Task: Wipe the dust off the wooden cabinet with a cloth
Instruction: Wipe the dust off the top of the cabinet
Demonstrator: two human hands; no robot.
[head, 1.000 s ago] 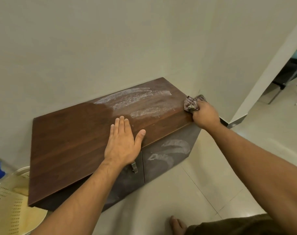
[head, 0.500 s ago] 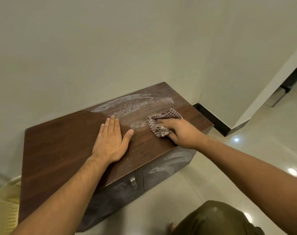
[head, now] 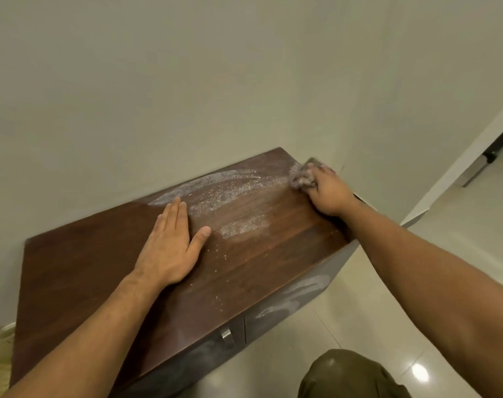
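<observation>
Right hand [head: 326, 189] clenches a crumpled, blurred checked cloth [head: 300, 175] at the right of centre, pressed on the dark brown wooden cabinet [head: 258, 262] top (powdery white dust [head: 215, 191] streaks alongside). Left hand [head: 172, 245] lies flat, fingers extended, mid-frame.

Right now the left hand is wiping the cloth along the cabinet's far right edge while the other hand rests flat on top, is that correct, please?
Not quite: the head view shows the right hand wiping the cloth along the cabinet's far right edge; the left hand rests flat on top.
</observation>
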